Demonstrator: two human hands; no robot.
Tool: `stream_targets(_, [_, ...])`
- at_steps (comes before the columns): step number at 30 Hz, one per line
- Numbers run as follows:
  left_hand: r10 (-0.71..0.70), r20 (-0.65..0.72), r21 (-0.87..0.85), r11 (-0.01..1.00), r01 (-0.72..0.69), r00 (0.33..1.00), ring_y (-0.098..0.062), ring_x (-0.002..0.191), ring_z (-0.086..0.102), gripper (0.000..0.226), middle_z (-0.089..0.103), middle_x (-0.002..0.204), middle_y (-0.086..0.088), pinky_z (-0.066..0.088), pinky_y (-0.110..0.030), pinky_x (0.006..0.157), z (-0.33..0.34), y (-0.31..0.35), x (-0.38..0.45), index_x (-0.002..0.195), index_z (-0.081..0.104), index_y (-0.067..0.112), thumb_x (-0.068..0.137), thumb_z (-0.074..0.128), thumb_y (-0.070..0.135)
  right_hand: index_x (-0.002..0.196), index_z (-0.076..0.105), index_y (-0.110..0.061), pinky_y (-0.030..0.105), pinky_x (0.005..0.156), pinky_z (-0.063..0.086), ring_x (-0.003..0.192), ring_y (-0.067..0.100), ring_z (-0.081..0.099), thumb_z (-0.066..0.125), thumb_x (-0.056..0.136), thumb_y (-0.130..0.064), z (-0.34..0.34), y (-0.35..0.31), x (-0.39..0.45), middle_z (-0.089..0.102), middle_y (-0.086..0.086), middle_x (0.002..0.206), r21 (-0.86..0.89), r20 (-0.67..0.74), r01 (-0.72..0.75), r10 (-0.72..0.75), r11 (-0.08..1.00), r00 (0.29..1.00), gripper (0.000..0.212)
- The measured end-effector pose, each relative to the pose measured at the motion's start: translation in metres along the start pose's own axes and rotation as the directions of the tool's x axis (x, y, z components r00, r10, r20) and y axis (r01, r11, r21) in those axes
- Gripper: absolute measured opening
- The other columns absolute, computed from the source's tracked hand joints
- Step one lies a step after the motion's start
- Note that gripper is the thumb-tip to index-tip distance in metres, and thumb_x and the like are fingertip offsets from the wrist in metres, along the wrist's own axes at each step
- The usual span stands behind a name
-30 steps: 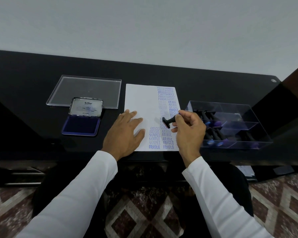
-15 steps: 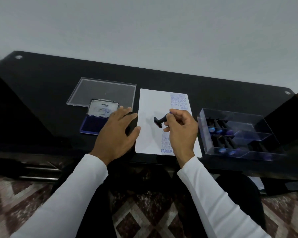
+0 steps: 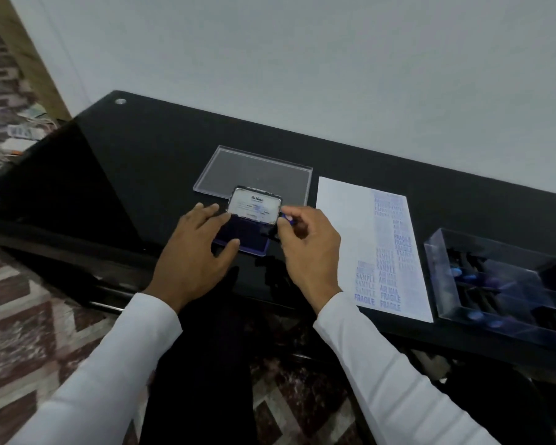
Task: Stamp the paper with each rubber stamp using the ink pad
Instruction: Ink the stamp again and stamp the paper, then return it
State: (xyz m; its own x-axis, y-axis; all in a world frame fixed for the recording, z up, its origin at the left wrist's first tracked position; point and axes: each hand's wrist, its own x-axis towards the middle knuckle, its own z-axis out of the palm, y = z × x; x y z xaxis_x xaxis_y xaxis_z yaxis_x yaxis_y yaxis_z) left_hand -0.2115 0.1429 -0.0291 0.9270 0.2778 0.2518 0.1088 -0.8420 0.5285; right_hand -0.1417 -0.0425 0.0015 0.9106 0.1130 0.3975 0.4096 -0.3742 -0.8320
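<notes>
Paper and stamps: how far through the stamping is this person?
Done: the paper already carries columns of blue SAMPLE, AIR MAIL and FRAGILE prints down its right side. In hand: the right hand holds a stamp at the open ink pad, which the left hand steadies. Left: this print; stamps in the clear box may remain, count unclear.

Ink pad lid (image 3: 254, 205) reads "Artline"; paper (image 3: 379, 252) bears "SAMPLE", "FRAGILE", "AIR MAIL".

On the tabletop (image 3: 161, 162), the ink pad (image 3: 249, 234) lies left of the paper (image 3: 344, 232), a lid (image 3: 254, 173) behind it, the stamp box (image 3: 507, 284) right.
</notes>
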Motion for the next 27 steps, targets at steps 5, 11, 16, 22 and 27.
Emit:
stream_targets(5, [-0.027, -0.007, 0.022, 0.999, 0.027, 1.0, -0.024, 0.149, 0.029, 0.059, 0.047, 0.153, -0.004, 0.031, -0.046, 0.121, -0.003, -0.018, -0.002, 0.143, 0.055, 0.015, 0.093, 0.066, 0.042, 0.112, 0.073, -0.015, 0.015, 0.084, 0.051, 0.094, 0.008, 0.062, 0.069, 0.092, -0.019, 0.022, -0.009, 0.002, 0.065, -0.002, 0.105, -0.087, 0.109, 0.114, -0.105, 0.99, 0.988, 0.02])
stream_targets(11, [-0.032, 0.005, 0.04, 0.999, 0.031, 0.999, -0.025, 0.15, 0.029, 0.057, 0.046, 0.154, -0.006, 0.028, -0.047, 0.123, 0.002, -0.033, 0.003, 0.143, 0.056, 0.015, 0.093, 0.065, 0.042, 0.115, 0.072, -0.014, 0.003, 0.089, 0.041, 0.099, 0.0, 0.055, 0.067, 0.094, -0.018, 0.033, -0.009, 0.007, 0.066, -0.001, 0.11, -0.172, 0.187, 0.171, -0.138, 0.97, 0.973, 0.023])
stream_targets(16, [-0.024, 0.02, 0.105, 0.994, 0.021, 1.0, -0.024, 0.15, 0.03, 0.056, 0.046, 0.154, -0.006, 0.018, -0.041, 0.125, 0.009, -0.038, 0.001, 0.142, 0.057, 0.015, 0.093, 0.064, 0.043, 0.116, 0.072, -0.012, 0.008, 0.091, 0.043, 0.101, 0.003, 0.058, 0.067, 0.094, -0.017, 0.036, -0.012, 0.009, 0.067, 0.001, 0.112, -0.19, 0.24, 0.195, -0.147, 0.962, 0.96, 0.024])
stream_targets(22, [-0.018, 0.004, 0.169, 0.986, 0.017, 1.0, -0.024, 0.149, 0.032, 0.054, 0.047, 0.154, -0.005, 0.022, -0.042, 0.124, 0.013, -0.038, 0.001, 0.141, 0.058, 0.019, 0.094, 0.06, 0.046, 0.118, 0.071, -0.012, 0.002, 0.088, 0.038, 0.101, 0.004, 0.057, 0.066, 0.094, -0.017, 0.041, -0.009, 0.013, 0.067, 0.002, 0.114, -0.229, 0.267, 0.196, -0.132, 0.953, 0.955, 0.025])
stream_targets(27, [-0.017, -0.008, 0.182, 0.983, 0.018, 1.0, -0.024, 0.149, 0.033, 0.053, 0.047, 0.153, -0.005, 0.019, -0.039, 0.123, 0.015, -0.039, 0.0, 0.14, 0.058, 0.02, 0.094, 0.06, 0.046, 0.116, 0.072, -0.01, 0.017, 0.093, 0.046, 0.103, 0.013, 0.062, 0.066, 0.094, -0.016, 0.046, -0.007, 0.015, 0.068, 0.003, 0.111, -0.246, 0.304, 0.238, -0.158, 0.94, 0.939, 0.024])
